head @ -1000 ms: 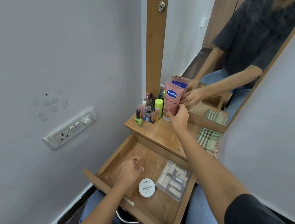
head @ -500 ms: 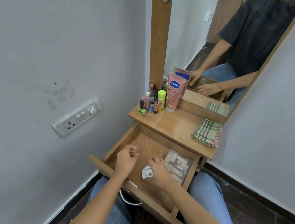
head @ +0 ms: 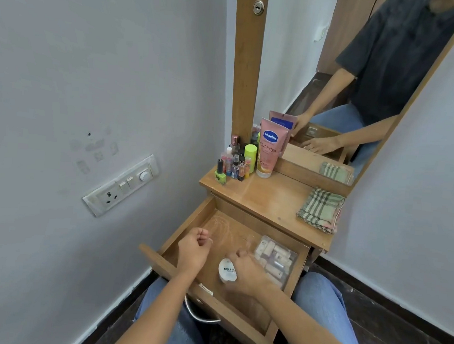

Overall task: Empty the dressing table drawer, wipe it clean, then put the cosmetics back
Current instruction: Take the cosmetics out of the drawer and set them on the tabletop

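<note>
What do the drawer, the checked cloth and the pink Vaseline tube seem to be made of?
Drawer: wood or wood-look laminate, slight sheen; brown grain shows.
Checked cloth: woven fabric, matt; soft folds, limp edges.
Vaseline tube: likely soft plastic, smooth, faintly glossy; flat crimped top, printed label.

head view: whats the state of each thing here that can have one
drawer: pulled open
round tin: flat on the drawer floor, gripped by right hand
clear box: lying in the drawer's right side
Vaseline tube: upright on its cap on the tabletop
checked cloth: folded on the tabletop
left hand: curled, in the drawer, nothing seen in it
</note>
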A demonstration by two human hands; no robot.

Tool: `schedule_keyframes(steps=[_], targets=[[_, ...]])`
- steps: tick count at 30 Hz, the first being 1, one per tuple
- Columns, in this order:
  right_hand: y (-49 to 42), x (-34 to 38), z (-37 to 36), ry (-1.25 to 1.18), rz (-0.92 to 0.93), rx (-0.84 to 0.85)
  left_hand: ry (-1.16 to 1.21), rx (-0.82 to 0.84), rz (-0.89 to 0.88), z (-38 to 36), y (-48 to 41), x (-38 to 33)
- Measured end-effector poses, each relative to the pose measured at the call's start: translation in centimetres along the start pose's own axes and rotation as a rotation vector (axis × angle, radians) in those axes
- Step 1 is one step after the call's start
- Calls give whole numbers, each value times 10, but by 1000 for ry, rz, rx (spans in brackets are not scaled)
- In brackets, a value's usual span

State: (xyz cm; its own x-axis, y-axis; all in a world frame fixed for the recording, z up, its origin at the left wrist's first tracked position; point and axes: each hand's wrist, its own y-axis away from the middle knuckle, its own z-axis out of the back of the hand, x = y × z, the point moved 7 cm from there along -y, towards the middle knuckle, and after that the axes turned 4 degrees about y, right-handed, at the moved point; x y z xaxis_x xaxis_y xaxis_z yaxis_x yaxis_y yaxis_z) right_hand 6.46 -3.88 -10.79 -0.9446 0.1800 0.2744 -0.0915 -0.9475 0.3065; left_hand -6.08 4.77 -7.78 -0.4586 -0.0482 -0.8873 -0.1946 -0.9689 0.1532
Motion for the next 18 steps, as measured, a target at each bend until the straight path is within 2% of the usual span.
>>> schedule_keyframes(steps=[4, 9, 15, 18], targets=[[-9, -7, 67, -252, -56, -253, 49, -38, -7, 2, -7, -2], [-44, -15, 156, -290, -108, -505, 96, -95, -62, 4, -29, -28], [-83, -23, 160, -238, -171, -499, 111, -102, -83, -2, -64, -57], [-86, -28, 148, -325, -168, -510, 116, -108, -82, -4, -81, -62]])
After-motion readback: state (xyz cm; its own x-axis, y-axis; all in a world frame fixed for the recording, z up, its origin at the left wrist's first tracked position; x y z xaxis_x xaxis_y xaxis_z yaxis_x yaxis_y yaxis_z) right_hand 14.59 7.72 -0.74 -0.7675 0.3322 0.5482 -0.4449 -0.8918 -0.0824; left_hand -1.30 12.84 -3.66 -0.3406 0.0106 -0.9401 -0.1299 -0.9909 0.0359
